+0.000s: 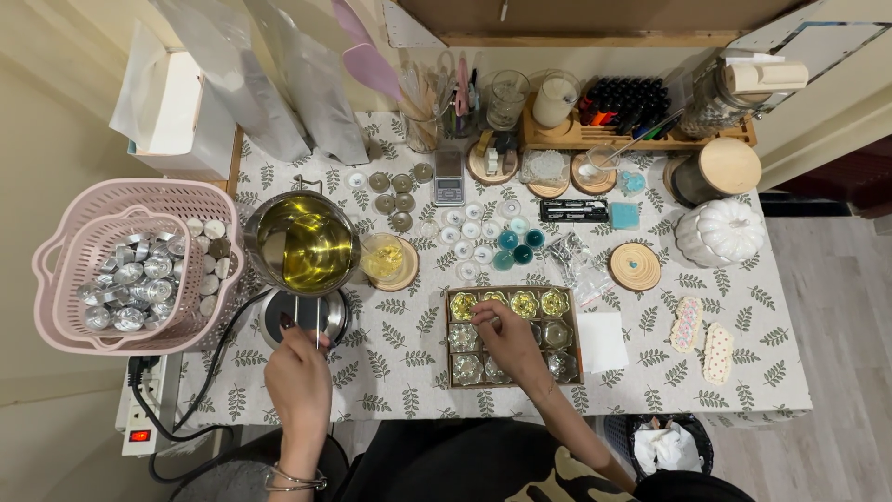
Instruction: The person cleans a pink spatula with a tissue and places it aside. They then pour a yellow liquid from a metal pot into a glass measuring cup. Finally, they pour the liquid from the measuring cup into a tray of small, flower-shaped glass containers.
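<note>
Over the box, right hand pinches into glass cups; left hand grips sticks.

A shallow brown box of clear glass candle cups lies at lower centre of the frame; its top row holds yellow wax. Left of it, a steel pot of clear yellow liquid sits upright above a round black hotplate.

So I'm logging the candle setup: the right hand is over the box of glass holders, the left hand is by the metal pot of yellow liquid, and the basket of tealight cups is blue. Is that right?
Not quite. In the head view the basket of tealight cups is pink, not blue. The rest holds: the right hand is over the box of glass holders, and the left hand is by the metal pot of yellow liquid.
</note>
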